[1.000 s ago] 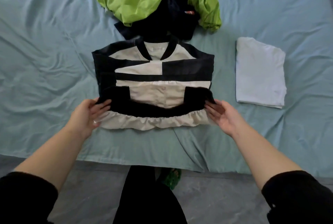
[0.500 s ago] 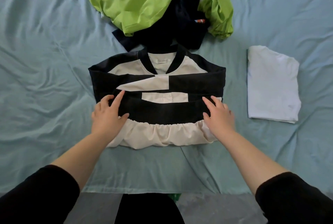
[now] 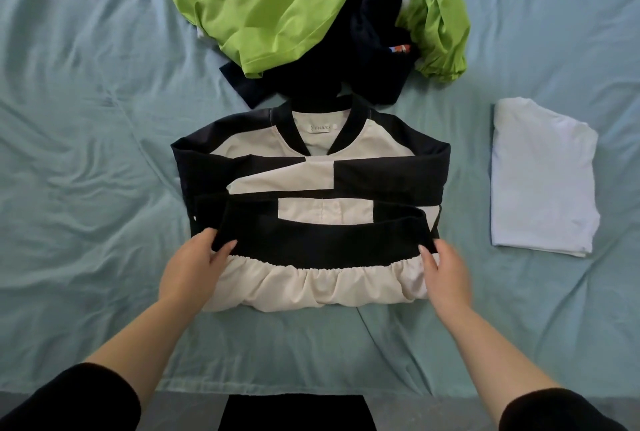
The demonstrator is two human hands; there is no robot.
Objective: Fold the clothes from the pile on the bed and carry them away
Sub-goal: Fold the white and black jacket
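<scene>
A black-and-cream top (image 3: 311,167) lies flat on the bed with its collar pointing away and its sleeves folded across the front. Its gathered cream hem (image 3: 311,285) is doubled up toward the middle. My left hand (image 3: 194,271) pinches the folded black band at the left corner. At the right corner my right hand (image 3: 445,271) holds the same band, fingers tucked at its edge. Beyond the top sits the pile: a lime green garment (image 3: 277,11) draped over a dark navy one (image 3: 367,59).
A folded white garment (image 3: 543,174) lies to the right of the top on the pale blue bedsheet (image 3: 86,118). The bed's near edge (image 3: 311,390) runs across the bottom, with grey floor below it.
My hands slid outward from the top of the folded band to its two corners and took hold of it. The fold sits slightly higher, covering more of the cream front.
</scene>
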